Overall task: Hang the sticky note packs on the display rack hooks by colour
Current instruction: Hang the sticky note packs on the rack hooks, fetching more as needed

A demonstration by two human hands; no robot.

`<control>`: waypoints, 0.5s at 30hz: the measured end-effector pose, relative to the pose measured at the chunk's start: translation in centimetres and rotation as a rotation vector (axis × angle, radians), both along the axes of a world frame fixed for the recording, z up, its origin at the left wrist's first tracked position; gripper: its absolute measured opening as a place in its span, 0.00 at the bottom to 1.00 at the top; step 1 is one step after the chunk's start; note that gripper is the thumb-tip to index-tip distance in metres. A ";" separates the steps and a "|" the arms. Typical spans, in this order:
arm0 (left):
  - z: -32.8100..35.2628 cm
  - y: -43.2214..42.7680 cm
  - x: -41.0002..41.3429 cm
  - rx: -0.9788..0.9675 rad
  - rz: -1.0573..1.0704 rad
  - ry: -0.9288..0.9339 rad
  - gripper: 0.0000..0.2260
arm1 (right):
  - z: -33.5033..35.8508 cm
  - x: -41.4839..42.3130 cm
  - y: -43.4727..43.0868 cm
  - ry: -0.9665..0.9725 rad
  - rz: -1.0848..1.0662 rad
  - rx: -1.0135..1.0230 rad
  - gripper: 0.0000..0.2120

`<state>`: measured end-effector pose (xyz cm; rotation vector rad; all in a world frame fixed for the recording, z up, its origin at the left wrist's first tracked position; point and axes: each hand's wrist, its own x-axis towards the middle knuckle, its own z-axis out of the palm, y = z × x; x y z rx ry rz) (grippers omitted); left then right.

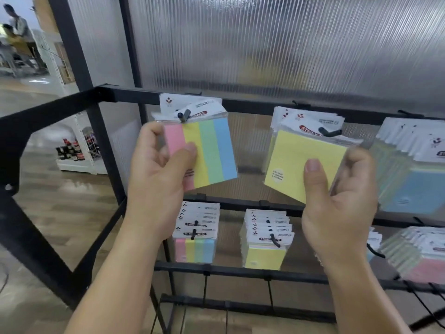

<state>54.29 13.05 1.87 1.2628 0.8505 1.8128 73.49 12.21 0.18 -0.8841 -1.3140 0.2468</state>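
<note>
My left hand (159, 172) grips a four-colour striped sticky note pack (212, 150), thumb on its front; the pack's header sits on the top-left hook (183, 115) of the black display rack (240, 104). My right hand (342, 196) holds a yellow sticky note pack (293, 162), thumb on its front, whose header hangs on the neighbouring hook (328, 131) in front of more packs. Blue packs (416, 179) hang at the upper right.
On the lower rail hang striped packs (195, 247), yellow packs (265, 254) and pink packs (423, 266) at the right. Ribbed translucent panels back the rack. Wooden floor, a white shelf with bottles (72, 150) and people (14, 32) far left.
</note>
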 end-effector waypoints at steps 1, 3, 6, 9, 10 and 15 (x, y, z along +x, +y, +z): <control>0.2 -0.4 -0.2 0.018 -0.009 -0.003 0.10 | 0.1 -0.1 -0.3 0.000 -0.004 0.027 0.14; 0.4 -1.4 -0.3 0.043 -0.009 -0.002 0.11 | 0.3 -0.3 -0.8 -0.003 -0.016 0.091 0.16; 0.4 -2.7 -0.3 0.071 0.001 -0.003 0.12 | 0.4 -0.3 -1.5 0.024 -0.012 0.163 0.16; 0.1 -3.9 -0.3 0.125 0.025 0.012 0.11 | 0.3 -0.4 -2.0 0.064 0.034 0.188 0.15; 0.1 -4.3 -0.3 0.139 0.034 0.030 0.11 | 0.2 -0.5 -2.3 0.069 0.054 0.190 0.15; -0.7 -4.9 0.6 0.061 -0.025 0.075 0.07 | 0.0 -0.9 -3.4 0.089 0.206 0.125 0.17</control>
